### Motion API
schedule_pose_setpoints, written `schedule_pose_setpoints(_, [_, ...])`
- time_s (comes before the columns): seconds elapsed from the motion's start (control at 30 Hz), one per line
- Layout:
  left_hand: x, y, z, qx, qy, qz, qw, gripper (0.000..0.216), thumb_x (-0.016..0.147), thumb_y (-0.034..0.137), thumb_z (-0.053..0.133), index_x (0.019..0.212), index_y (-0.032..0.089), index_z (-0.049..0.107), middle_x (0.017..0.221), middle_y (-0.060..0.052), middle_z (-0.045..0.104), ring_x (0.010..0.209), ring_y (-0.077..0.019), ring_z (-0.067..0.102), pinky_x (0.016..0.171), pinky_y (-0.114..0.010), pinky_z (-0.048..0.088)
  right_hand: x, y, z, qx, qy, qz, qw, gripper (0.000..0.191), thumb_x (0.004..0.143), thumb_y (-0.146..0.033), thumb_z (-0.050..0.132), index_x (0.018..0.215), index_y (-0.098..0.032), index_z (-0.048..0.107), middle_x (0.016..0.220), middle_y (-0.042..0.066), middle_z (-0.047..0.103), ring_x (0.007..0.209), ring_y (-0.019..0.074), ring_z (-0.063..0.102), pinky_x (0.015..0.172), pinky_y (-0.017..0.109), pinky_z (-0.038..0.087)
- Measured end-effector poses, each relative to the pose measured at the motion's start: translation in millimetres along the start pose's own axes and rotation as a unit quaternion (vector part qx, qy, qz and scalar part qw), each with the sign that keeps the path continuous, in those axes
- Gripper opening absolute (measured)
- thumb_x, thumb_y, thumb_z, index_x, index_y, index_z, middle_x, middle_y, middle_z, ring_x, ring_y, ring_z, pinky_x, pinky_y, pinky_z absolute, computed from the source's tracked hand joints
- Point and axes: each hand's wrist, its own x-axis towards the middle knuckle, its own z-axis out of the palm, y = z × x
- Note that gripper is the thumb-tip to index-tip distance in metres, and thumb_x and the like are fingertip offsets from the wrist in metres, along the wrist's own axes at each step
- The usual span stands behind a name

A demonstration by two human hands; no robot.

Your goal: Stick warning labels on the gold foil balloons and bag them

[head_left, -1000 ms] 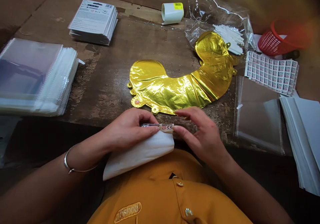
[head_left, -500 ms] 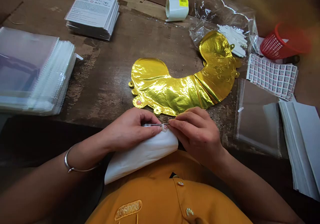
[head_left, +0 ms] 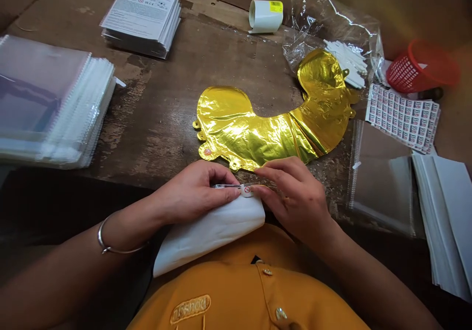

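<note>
Here, the left hand point(head_left: 195, 192) pinches a smooth, flat white packet point(head_left: 214, 229).

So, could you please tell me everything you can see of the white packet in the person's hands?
The white packet is flat, soft-looking and opaque, with a clear strip along its top edge. It lies tilted over the near edge of the table, above the orange shirt. The left hand pinches its top edge. The right hand rests fingertips on a small sticker with a red mark at its upper right corner.
</note>
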Motion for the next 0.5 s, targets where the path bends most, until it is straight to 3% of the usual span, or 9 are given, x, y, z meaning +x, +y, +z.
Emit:
schedule_pose_setpoints(0.23, [-0.1,-1.0,0.1,-0.009,-0.01,0.002,1.0,0.019,0.08,0.035,0.063,0.08,0.017,0.071,0.079,-0.001,0.071,0.071,-0.0134,0.06,0.063,-0.022,0.046,-0.1,-0.5,3.5,-0.007,0.004,-0.064,0.998,0.008,0.083,-0.013,0.064,0.087,-0.02,0.066,0.081,0.004,0.069,0.073,0.0165,0.053,0.07,0.032,0.049])
schedule_pose_setpoints(0.4, [-2.0,0.5,-0.7,0.008,-0.008,0.004,1.0,0.019,0.08,0.034,0.063,0.081,0.017,0.071,0.078,0.001,0.07,0.071,-0.0123,0.058,0.064,-0.021,0.045,0.7,-0.4,3.4,0.015,0.002,-0.016,1.0,0.014,0.083,-0.019,0.067,0.096,-0.018,0.066,0.089,0.007,0.069,0.084,0.0196,0.058,0.076,0.036,0.051])
schedule_pose_setpoints(0.5, [-1.9,-0.5,-1.0,0.003,-0.008,0.009,1.0,0.019,0.081,0.034,0.063,0.082,0.016,0.071,0.08,0.0,0.07,0.073,-0.013,0.058,0.066,-0.022,0.045,0.1,-0.4,3.6,0.026,-0.009,-0.013,1.0,0.013,0.082,-0.016,0.068,0.094,-0.018,0.068,0.086,0.005,0.071,0.08,0.0183,0.057,0.072,0.033,0.052])
